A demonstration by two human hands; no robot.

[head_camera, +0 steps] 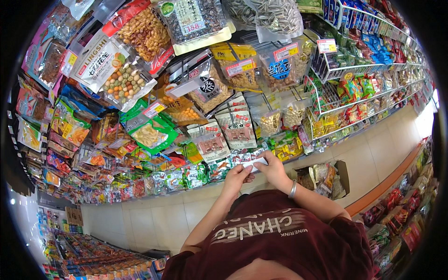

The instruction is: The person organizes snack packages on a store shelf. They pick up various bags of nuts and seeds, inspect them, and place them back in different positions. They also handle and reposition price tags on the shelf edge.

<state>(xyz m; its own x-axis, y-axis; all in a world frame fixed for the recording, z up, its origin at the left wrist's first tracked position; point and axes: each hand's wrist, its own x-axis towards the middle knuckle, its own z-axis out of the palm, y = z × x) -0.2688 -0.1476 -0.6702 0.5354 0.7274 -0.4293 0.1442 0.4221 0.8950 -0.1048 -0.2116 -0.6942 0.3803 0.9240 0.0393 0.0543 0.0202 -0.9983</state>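
Both hands meet at a small white card or paper slip (256, 163) in front of my dark red shirt. My left hand (240, 176) pinches its left end between thumb and fingers. At the other end, my right hand (272, 166) grips it, with a silver bracelet on that wrist. Just beyond the hands, packs in green and white wrapping (195, 175) lie along the lowest shelf. Above them hang paper-look snack bags (239, 129), a green snack bag (150, 134) and a clear bag of nuts or seeds (210, 85). Price tags (241, 67) stick out on hooks.
White wire baskets (329, 73) of wrapped sweets stand at the upper right. An open cardboard box (343, 178) with bagged goods sits on the tiled floor (367, 154) beside me. More packed shelves (402, 213) rise at the lower right, and others (105, 259) at the lower left.
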